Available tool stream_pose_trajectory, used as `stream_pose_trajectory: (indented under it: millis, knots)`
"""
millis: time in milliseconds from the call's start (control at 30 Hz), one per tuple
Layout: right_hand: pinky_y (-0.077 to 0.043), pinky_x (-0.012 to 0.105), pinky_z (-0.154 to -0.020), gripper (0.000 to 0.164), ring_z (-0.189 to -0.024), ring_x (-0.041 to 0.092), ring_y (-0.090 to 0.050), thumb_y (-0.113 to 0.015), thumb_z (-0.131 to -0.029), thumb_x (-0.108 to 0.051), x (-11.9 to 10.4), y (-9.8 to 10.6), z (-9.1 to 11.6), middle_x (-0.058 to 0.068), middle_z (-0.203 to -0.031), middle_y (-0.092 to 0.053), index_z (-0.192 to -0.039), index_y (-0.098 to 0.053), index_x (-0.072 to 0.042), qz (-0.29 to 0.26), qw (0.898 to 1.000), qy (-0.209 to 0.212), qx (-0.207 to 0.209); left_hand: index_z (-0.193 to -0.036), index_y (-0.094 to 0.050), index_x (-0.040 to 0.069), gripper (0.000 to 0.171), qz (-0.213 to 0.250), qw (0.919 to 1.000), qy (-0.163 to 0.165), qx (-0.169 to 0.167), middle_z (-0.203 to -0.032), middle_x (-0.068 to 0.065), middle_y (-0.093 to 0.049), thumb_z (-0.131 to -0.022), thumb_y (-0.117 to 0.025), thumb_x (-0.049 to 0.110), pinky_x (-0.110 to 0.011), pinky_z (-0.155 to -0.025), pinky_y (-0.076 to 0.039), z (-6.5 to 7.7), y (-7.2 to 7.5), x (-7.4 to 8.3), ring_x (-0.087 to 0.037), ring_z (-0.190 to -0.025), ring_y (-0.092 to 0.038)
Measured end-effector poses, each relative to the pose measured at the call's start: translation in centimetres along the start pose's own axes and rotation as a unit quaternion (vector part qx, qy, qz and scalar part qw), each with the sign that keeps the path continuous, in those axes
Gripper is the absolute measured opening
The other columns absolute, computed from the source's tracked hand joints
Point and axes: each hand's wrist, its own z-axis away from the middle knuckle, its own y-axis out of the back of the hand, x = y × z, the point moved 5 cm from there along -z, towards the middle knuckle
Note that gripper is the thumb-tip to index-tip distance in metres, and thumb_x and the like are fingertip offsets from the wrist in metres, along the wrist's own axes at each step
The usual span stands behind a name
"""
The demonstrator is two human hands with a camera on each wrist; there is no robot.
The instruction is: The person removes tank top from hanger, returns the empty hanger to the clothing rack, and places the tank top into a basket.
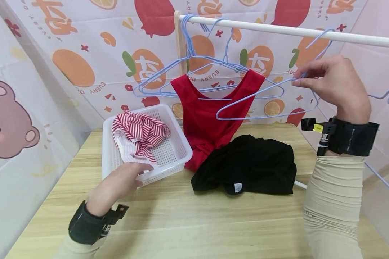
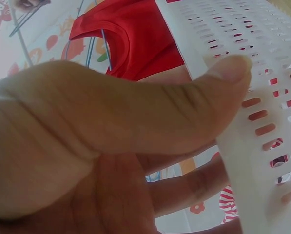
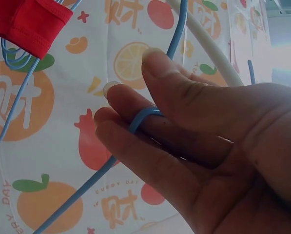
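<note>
My left hand [image 1: 121, 181] grips the near rim of a white plastic basket [image 1: 181, 158], thumb on the outer wall and fingers inside, as the left wrist view shows. In the basket lies a crumpled red-and-white striped garment [image 1: 139, 131]. Up at the rail, my right hand [image 1: 335, 82] holds a blue wire hanger [image 1: 265, 118] near its neck; the hanger's hook is at the rail. In the right wrist view the hanger's wire [image 3: 147, 113] runs between the thumb and fingers. A red sleeveless garment [image 1: 210, 118] hangs from another blue hanger, its lower part reaching the table.
A black garment [image 1: 246, 165] with a small white label lies on the wooden table [image 1: 214, 223], over part of the red one. Several bare blue hangers [image 1: 155, 77] hang from the white rail [image 1: 278, 30] at its left end. More hangers [image 1: 385, 95] are at the right edge.
</note>
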Motion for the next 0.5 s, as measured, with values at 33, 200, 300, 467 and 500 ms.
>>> stream_pose_trajectory:
  millis: [33,200,300,467,500]
  knots:
    - [-0.040,0.026,-0.072,0.034,-0.085,0.007,-0.051,-0.077,-0.093,-0.023,0.0,0.0,0.0,-0.031,-0.075,-0.055,-0.120,-0.075,-0.003,0.001,1.000,-0.002,-0.001,-0.124,-0.070,0.004,0.046,0.001,1.0000,0.002,-0.001,-0.113,-0.017,-0.075,-0.081,-0.080,-0.007,-0.054,-0.091,-0.058,0.0,0.0,0.0,-0.034,-0.101,-0.070]
    - [-0.039,0.030,-0.074,0.033,-0.088,0.009,-0.051,-0.076,-0.094,-0.024,0.0,-0.1,0.2,-0.024,-0.080,-0.059,-0.120,-0.075,-0.004,0.009,1.000,0.001,-0.006,-0.125,-0.070,0.004,0.046,0.002,0.9999,0.009,-0.005,-0.112,-0.017,-0.074,-0.081,-0.079,-0.008,-0.054,-0.091,-0.058,0.0,0.0,0.0,-0.034,-0.102,-0.070]
    - [-0.039,0.032,-0.074,0.031,-0.090,0.009,-0.049,-0.076,-0.094,-0.024,0.1,-0.1,0.5,-0.017,-0.086,-0.062,-0.118,-0.076,-0.005,0.013,1.000,0.009,-0.003,-0.124,-0.070,0.004,0.046,0.002,1.0000,0.005,-0.003,-0.112,-0.017,-0.074,-0.081,-0.080,-0.008,-0.054,-0.091,-0.058,0.0,0.0,0.0,-0.034,-0.102,-0.070]
    - [-0.039,0.029,-0.070,0.029,-0.092,0.008,-0.046,-0.076,-0.094,-0.023,0.1,0.0,1.1,-0.021,-0.084,-0.058,-0.118,-0.076,-0.008,0.009,1.000,0.022,0.006,-0.124,-0.071,0.004,0.047,0.005,1.0000,0.002,-0.003,-0.113,-0.017,-0.074,-0.080,-0.082,-0.007,-0.054,-0.092,-0.058,-0.1,0.0,0.1,-0.034,-0.102,-0.070]
    - [-0.040,0.027,-0.068,0.029,-0.091,0.008,-0.046,-0.077,-0.094,-0.022,0.1,0.0,1.2,-0.022,-0.084,-0.057,-0.119,-0.076,-0.008,0.008,1.000,0.024,0.008,-0.124,-0.071,0.004,0.047,0.006,1.0000,0.003,-0.004,-0.113,-0.017,-0.074,-0.080,-0.082,-0.007,-0.054,-0.092,-0.058,-0.1,0.0,0.1,-0.034,-0.102,-0.070]
